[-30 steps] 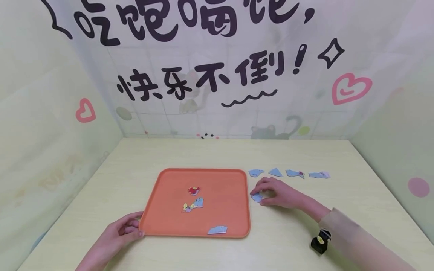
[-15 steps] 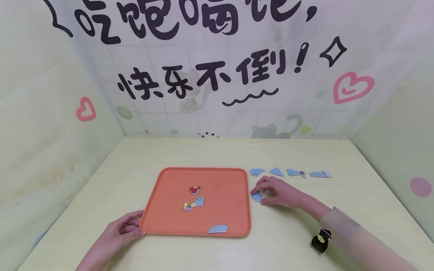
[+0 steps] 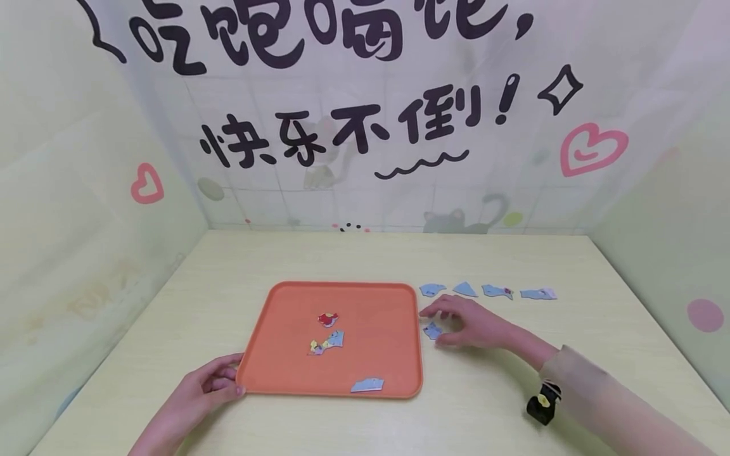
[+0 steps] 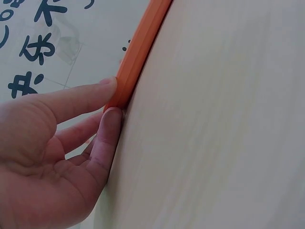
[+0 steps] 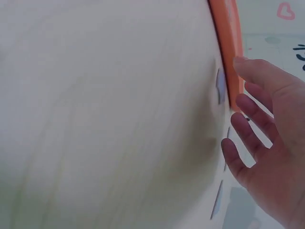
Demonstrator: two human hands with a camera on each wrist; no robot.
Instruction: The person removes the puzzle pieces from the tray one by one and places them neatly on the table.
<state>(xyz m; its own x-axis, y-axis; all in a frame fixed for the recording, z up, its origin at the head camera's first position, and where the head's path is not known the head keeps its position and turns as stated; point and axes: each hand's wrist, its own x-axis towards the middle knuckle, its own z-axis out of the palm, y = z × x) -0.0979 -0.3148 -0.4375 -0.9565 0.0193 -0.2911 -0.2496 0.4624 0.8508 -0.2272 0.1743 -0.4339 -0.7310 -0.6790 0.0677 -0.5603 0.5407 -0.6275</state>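
An orange tray lies on the table with several torn-edged blue, red and yellow puzzle pieces in it. My left hand holds the tray at its near left corner; in the left wrist view the thumb and a finger meet the orange rim. Just right of the tray, a small blue puzzle piece lies on the table. My right hand is over that piece, with thumb and fingers spread apart around it and nothing gripped. In the right wrist view the fingers are loosely bent beside the tray edge.
A row of blue pieces, among them a triangular one and a long one, lies behind the right hand. Inside the tray are a red piece, a yellow and blue piece and a pale blue piece. Printed cloth walls surround the table.
My right hand's fingers and thumb have spread away from the small blue piece, which stays on the table. The left hand has stayed at the tray corner.
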